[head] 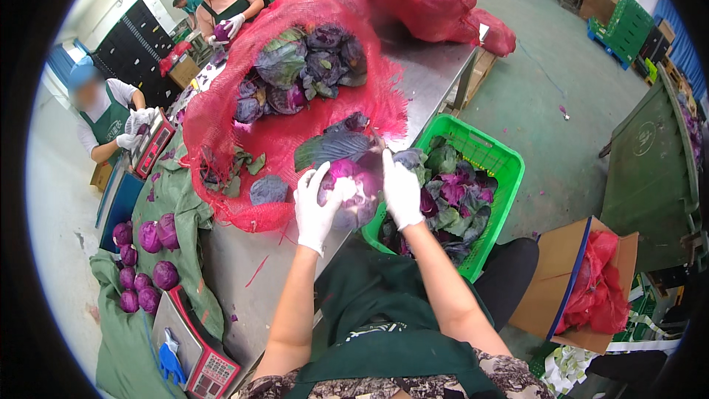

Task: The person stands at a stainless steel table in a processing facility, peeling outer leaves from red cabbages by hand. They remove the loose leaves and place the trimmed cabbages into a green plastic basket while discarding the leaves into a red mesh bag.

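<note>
A red cabbage (354, 191), its cut white base turned up, is gripped by my left hand (317, 208) in a white glove over the steel table's edge. My right hand (401, 188), also gloved, is at the cabbage's right side by dark outer leaves; whether it holds a leaf or a tool cannot be told. Loose outer leaves (338, 147) lie just beyond the cabbage. Behind them a red mesh sack (221, 122) lies open with several untrimmed cabbages (282, 64) inside. Under my right forearm stands a green plastic crate (507, 177) full of stripped leaves (457, 194).
Trimmed red cabbages (149, 237) rest on green cloth (191, 271) at left, near a digital scale (191, 343) with a blue glove on it. Two co-workers (111, 116) (232, 0) work at the table's far left. A cardboard box (554, 271) stands at right.
</note>
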Tool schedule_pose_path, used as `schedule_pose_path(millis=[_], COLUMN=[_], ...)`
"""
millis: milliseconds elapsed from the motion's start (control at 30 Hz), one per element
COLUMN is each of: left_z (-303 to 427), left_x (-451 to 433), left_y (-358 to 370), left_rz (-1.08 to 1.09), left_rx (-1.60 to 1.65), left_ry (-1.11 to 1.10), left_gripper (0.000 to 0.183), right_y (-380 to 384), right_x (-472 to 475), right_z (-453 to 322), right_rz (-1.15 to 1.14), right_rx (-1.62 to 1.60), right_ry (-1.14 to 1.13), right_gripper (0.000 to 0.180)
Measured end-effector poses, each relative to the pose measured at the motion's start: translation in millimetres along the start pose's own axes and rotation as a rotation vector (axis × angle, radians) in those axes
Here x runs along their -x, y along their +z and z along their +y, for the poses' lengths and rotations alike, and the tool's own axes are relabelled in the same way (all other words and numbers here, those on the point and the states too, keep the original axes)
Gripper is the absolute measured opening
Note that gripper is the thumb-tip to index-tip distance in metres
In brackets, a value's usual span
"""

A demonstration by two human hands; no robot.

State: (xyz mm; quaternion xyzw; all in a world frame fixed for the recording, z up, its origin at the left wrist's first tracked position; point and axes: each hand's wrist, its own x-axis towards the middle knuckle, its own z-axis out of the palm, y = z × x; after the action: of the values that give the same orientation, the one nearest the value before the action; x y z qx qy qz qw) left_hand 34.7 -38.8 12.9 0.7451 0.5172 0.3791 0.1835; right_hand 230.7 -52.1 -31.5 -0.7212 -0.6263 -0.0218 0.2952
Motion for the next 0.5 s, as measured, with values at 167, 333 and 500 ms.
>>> schedule_pose_path(millis=[167, 333, 500], left_z=[-16.8, -37.4, -10.2], left_x=[2.6, 0.7, 7.8], left_y=[-11.8, -51.0, -40.0], left_rz=[-0.080, -0.179, -0.018], left_rx=[0.361, 0.237, -0.037], left_ry=[0.059, -0.181, -0.070], left_gripper=[0.062, 0.072, 0.065], right_y=[47.6, -1.1, -37.0], right_x=[-26.9, -14.6, 33.4], right_z=[116.9, 81.4, 18.7], right_rz=[0.035, -0.021, 0.026], right_rx=[0.034, 0.154, -0.566], right_ry=[-0.114, 0.232, 0.206], right_gripper=[0.059, 0.048, 0.040])
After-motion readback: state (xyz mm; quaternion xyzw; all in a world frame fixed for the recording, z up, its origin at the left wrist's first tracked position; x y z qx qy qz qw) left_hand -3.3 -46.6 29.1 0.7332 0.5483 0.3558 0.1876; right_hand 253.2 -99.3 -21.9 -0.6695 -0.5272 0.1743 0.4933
